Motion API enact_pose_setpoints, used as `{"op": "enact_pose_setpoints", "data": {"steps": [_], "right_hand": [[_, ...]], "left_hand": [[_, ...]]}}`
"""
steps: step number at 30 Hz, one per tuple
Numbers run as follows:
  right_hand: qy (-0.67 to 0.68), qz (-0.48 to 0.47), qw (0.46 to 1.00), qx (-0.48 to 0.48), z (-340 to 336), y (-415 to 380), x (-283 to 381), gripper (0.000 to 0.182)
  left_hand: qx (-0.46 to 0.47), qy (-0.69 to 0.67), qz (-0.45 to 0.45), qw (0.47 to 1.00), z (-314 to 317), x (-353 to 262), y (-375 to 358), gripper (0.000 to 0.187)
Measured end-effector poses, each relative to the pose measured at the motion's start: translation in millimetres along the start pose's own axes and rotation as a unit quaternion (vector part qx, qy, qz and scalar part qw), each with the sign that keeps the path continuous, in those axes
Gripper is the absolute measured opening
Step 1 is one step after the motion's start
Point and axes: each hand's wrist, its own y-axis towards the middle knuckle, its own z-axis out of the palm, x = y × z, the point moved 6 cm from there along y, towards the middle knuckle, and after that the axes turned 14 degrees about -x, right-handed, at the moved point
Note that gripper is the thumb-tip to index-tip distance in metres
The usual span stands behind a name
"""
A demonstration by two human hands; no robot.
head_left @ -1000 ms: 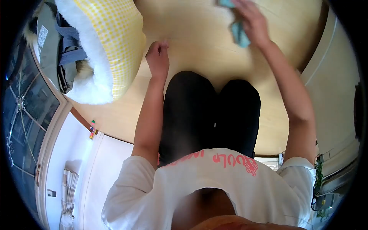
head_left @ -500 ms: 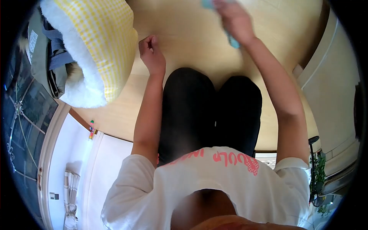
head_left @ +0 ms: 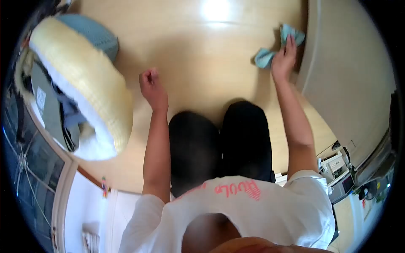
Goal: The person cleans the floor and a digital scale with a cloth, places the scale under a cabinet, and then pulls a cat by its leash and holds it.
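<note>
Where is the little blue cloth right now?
In the head view, the blue cloth lies on the wooden floor at the upper right, under the right hand, close to the pale wall panel.

The cloth [head_left: 274, 48] lies partly under the right hand [head_left: 283, 59], so its middle is covered and only the two pale blue ends show; whether the fingers press it flat or pinch it cannot be told. The left hand [head_left: 152, 89] is curled with its knuckles toward the camera, and the palm and anything inside it are hidden. The knees [head_left: 219, 139] are blurred into one dark mass and cover the floor [head_left: 202, 55] beneath them. The cushion [head_left: 84, 92] hides most of the clothes [head_left: 55, 114] behind it, and the round edge of the view cuts both off at the left. The small things at the lower right [head_left: 341, 177] are too small to name.
</note>
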Motion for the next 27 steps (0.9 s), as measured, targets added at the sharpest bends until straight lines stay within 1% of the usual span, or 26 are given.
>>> {"op": "enact_pose_setpoints", "data": {"steps": [1,2,5,6,8,9,11,13,14,15,16,17,18,19,20,21,23,24,25,26,27], "right_hand": [[-0.055,0.0,0.998,-0.013,2,-7,-37,0.049],[-0.084,0.057,0.995,-0.01,-3,-13,-50,0.049],[-0.144,0.053,0.985,-0.082,13,1,-33,0.049],[-0.158,0.051,0.982,-0.085,24,18,-31,0.047],[-0.153,0.05,0.979,-0.127,56,64,-29,0.044],[-0.149,0.05,0.976,-0.148,74,88,-26,0.043],[-0.061,0.114,0.977,-0.171,110,133,-4,0.036],[0.013,-0.005,0.992,-0.122,154,135,44,0.032],[0.075,0.112,0.989,0.053,169,129,75,0.034],[0.011,-0.065,0.991,0.116,184,106,111,0.037],[0.166,-0.15,0.969,0.105,192,75,132,0.038],[0.186,-0.147,0.927,0.29,197,45,152,0.058],[0.253,0.066,0.877,0.403,169,39,173,0.061],[0.321,-0.03,0.85,0.416,171,9,175,0.069],[0.293,-0.068,0.863,0.407,179,-20,168,0.071],[0.322,-0.039,0.839,0.437,151,-3,180,0.065],[0.299,-0.029,0.866,0.4,136,5,148,0.053],[0.21,-0.102,0.915,0.329,125,16,128,0.051],[0.107,-0.159,0.949,0.251,114,26,108,0.053],[0.097,0.099,0.952,0.275,113,47,75,0.052],[0.052,0.073,0.99,0.109,100,71,54,0.051]], "left_hand": [[0.012,-0.036,-0.006,0.999,13,-12,2,0.02],[0.023,-0.069,-0.011,0.997,19,-24,2,0.02],[0.03,-0.088,-0.029,0.995,49,-79,-1,0.019],[0.032,-0.088,-0.042,0.995,55,-86,-1,0.019],[0.034,-0.088,-0.065,0.993,66,-98,1,0.018],[0.03,-0.124,-0.079,0.989,71,-100,4,0.017],[0.021,-0.196,-0.106,0.975,85,-103,7,0.017],[0.032,-0.262,-0.172,0.949,99,-113,9,0.016],[0.034,-0.296,-0.206,0.932,105,-118,8,0.017],[0.045,-0.316,-0.233,0.919,111,-124,9,0.018],[0.057,-0.337,-0.259,0.903,119,-131,9,0.019],[0.07,-0.357,-0.284,0.887,126,-141,11,0.021],[0.071,-0.358,-0.298,0.882,132,-155,11,0.02],[0.073,-0.361,-0.31,0.876,140,-173,11,0.02],[0.077,-0.367,-0.319,0.87,150,-191,15,0.02],[0.094,-0.381,-0.313,0.865,159,-205,22,0.02],[0.127,-0.401,-0.308,0.853,170,-224,33,0.021],[0.16,-0.402,-0.285,0.855,180,-245,38,0.026],[0.192,-0.402,-0.279,0.851,190,-259,44,0.028],[0.224,-0.401,-0.273,0.845,202,-271,49,0.029],[0.257,-0.4,-0.268,0.838,215,-282,53,0.03]]}}
